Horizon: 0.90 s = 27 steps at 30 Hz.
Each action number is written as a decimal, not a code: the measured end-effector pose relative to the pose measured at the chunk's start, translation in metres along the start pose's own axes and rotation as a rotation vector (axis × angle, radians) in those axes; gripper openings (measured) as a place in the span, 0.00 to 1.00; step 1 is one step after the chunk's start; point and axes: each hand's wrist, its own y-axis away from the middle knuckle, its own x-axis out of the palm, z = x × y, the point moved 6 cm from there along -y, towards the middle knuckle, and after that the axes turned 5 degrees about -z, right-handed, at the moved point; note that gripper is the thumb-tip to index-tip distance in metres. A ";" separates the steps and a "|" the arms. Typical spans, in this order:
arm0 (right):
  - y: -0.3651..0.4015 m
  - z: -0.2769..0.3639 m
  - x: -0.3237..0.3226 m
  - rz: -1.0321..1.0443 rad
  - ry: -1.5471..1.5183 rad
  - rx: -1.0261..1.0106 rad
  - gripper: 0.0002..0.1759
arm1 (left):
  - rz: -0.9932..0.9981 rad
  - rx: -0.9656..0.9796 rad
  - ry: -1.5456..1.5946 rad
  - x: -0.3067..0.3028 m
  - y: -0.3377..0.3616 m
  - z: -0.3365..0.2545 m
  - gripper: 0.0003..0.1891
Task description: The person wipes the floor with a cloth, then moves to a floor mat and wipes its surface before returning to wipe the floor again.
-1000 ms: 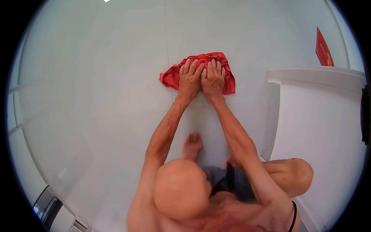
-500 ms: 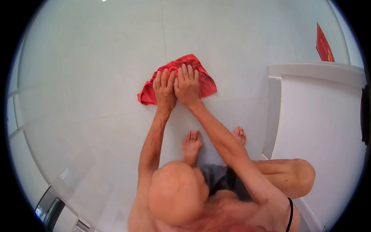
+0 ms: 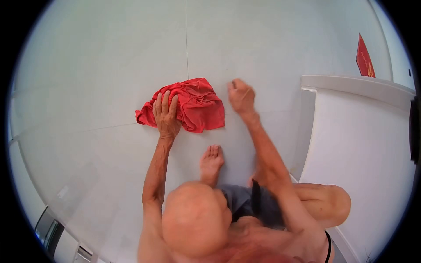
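A crumpled red cloth lies on the pale tiled floor in front of my feet. My left hand rests on its left part, fingers stretched out and a little apart over the fabric. To the right of the cloth, clear of it, is my right hand, slightly blurred, with its fingers curled into a fist. Nothing shows sticking out of that fist, and its inside is hidden.
I squat with one bare foot just below the cloth. On the right stands a white cabinet or counter with a grey top edge, and a red card beyond it. A dark-framed object is at the lower left.
Both hands were flat on the cloth side by side. My right hand has come off it to the right and closed; my left hand and the cloth have shifted left and closer to me.
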 end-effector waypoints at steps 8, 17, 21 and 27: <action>-0.034 -0.017 0.009 0.027 0.269 -0.332 0.12 | 0.017 -0.050 0.006 -0.008 -0.005 0.000 0.37; -0.055 -0.015 0.012 0.108 0.404 -0.411 0.13 | 0.012 -0.041 -0.014 -0.006 -0.005 0.003 0.36; -0.053 -0.020 0.015 0.122 0.403 -0.430 0.15 | 0.034 -0.061 -0.005 -0.006 -0.002 0.003 0.36; -0.061 -0.026 0.012 0.184 0.453 -0.371 0.14 | 0.032 -0.042 -0.021 -0.004 0.000 0.006 0.37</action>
